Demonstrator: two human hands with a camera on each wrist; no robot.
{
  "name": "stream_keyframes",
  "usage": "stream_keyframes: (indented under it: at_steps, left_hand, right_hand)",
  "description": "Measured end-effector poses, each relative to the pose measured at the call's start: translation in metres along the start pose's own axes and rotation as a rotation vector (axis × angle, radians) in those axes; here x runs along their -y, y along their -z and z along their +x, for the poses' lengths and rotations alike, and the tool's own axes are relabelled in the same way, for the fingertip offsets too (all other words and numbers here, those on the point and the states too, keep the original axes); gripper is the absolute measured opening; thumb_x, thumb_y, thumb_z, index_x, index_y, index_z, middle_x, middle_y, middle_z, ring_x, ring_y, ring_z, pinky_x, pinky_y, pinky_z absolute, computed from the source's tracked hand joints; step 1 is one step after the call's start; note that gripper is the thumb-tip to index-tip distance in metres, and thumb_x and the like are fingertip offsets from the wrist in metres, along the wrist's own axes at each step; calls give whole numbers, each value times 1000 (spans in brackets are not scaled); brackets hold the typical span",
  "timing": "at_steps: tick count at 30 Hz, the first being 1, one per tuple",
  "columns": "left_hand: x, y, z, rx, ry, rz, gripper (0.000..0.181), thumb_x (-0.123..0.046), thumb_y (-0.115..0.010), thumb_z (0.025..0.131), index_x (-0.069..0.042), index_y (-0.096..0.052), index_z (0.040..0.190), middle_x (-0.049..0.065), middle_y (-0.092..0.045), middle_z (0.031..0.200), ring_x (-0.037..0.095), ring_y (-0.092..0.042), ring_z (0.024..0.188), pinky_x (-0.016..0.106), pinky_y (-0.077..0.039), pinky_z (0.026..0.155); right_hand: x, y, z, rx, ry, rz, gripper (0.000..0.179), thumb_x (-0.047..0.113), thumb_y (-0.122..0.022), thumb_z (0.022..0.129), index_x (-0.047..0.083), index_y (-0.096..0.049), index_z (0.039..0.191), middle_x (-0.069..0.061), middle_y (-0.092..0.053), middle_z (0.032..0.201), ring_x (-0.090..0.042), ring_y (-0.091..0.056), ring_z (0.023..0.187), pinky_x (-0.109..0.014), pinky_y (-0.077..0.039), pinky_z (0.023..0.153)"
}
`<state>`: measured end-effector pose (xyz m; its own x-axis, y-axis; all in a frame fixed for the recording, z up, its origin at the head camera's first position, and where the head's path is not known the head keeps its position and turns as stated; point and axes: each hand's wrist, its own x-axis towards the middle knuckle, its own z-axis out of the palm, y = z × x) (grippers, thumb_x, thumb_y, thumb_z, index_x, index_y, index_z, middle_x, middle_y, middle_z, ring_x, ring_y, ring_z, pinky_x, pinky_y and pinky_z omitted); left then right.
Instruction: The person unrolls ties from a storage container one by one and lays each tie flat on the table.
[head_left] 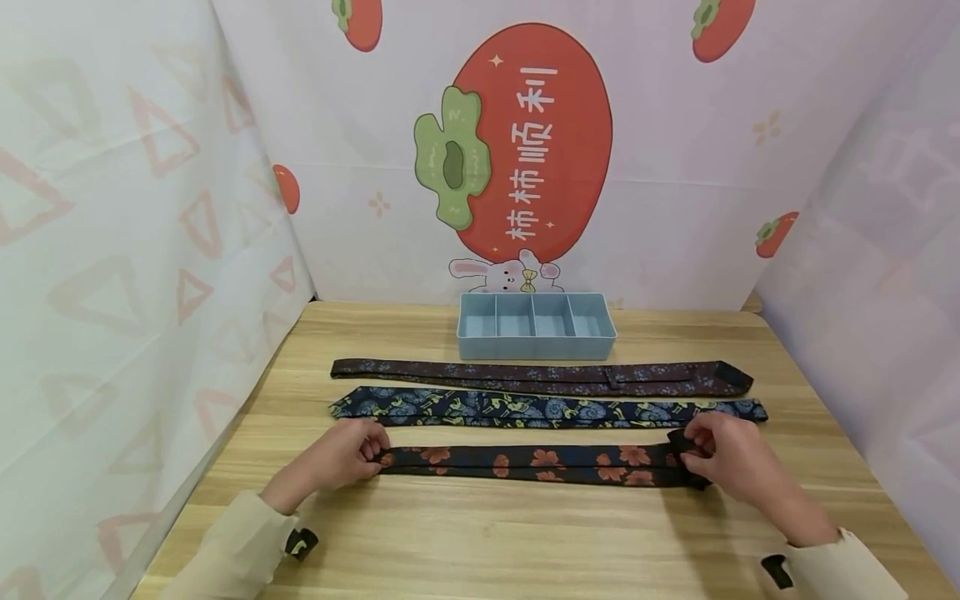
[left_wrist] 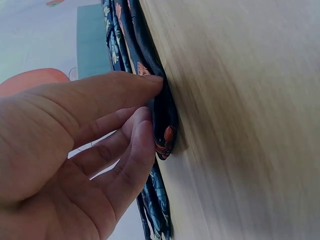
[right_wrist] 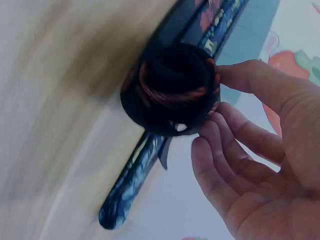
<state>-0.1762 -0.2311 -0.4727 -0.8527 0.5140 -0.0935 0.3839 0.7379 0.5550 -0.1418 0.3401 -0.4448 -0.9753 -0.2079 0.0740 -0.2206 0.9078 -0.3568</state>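
Note:
A dark necktie with orange flowers (head_left: 547,465) lies lengthwise on the table nearest me, doubled over. At its left end my left hand (head_left: 351,454) pinches the folded tip (left_wrist: 167,137) between thumb and fingers. The other end is wound into a small roll (right_wrist: 167,90), its coiled side visible in the right wrist view. My right hand (head_left: 731,457) holds this roll with thumb and fingertips against its side. Just behind lies a navy necktie with blue and yellow figures (head_left: 555,410). Farther back is a dark maroon necktie with small blue flowers (head_left: 525,377).
A light blue box with several compartments (head_left: 536,348) stands behind the neckties. White patterned cloth (head_left: 675,167) hangs at the back and both sides of the wooden table (head_left: 487,542). Dark bands (head_left: 302,543) show at both sleeves.

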Motion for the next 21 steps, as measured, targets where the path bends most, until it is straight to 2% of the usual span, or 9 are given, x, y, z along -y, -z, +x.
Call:
stream_keyframes:
  at_steps: [5,11,17,21]
  left_hand:
    - [8,2,-3,-18,20,28,22,1,-85,82,-8,-75,99,-3,-68,88,4,-59,78,22,-55,68]
    - [16,5,-8,-39,39,43,22,2,-85,83,-8,-74,98,-4,-66,85,3,-57,76,23,-53,66]
    - [15,8,-10,-41,26,50,21,3,-84,82,-7,-74,98,-4,-66,85,3,-57,76,23,-53,66]
    - [14,8,-10,-44,25,52,21,4,-84,82,-6,-74,99,-3,-67,85,3,-57,76,23,-53,66]
  right_hand:
    - [-11,9,-2,8,-31,-13,16,7,-84,82,3,-73,93,-1,-69,83,-12,-60,74,-30,-52,61]
    - [-20,13,-1,61,-81,6,16,5,-81,86,-3,-73,98,-7,-72,88,-19,-66,78,-38,-57,65]
    - [-11,10,3,14,-22,-24,16,7,-83,85,1,-74,97,-5,-70,87,-15,-64,76,-37,-56,64]
    - [-2,2,7,15,17,-15,20,7,-86,83,1,-73,96,-4,-68,87,-14,-62,77,-34,-55,64]
